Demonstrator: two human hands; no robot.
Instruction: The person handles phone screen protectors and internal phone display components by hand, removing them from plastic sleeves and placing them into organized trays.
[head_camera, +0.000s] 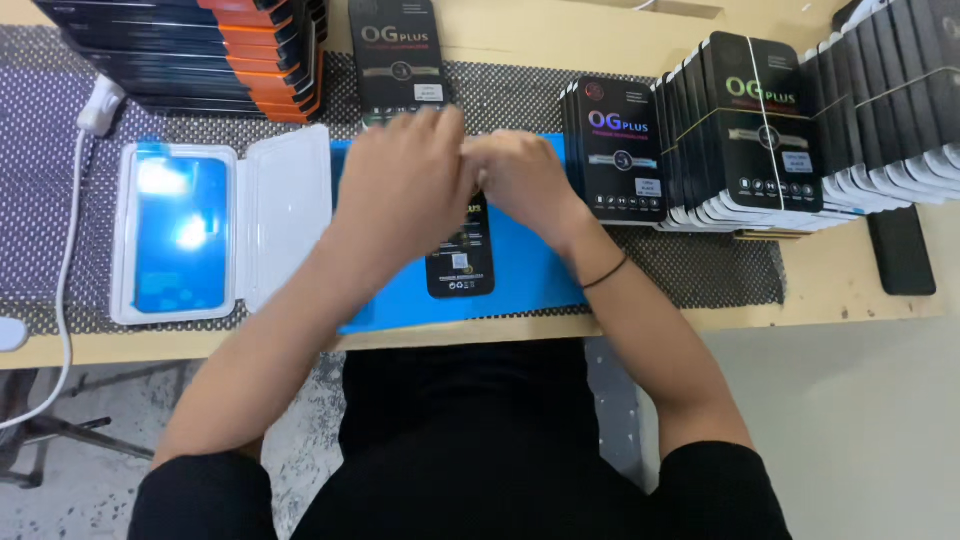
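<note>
Both hands meet over slim black retail box (461, 255) on blue mat (520, 275), bench centre. Left hand (405, 190) and right hand (520, 180) curled on its top end (grip hidden, blurred). Risk: elbow topples box row (740, 140) at 2 o'clock.

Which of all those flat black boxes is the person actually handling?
The black box lying flat on the blue mat, under both hands; the others stand in rows or lie apart.
</note>
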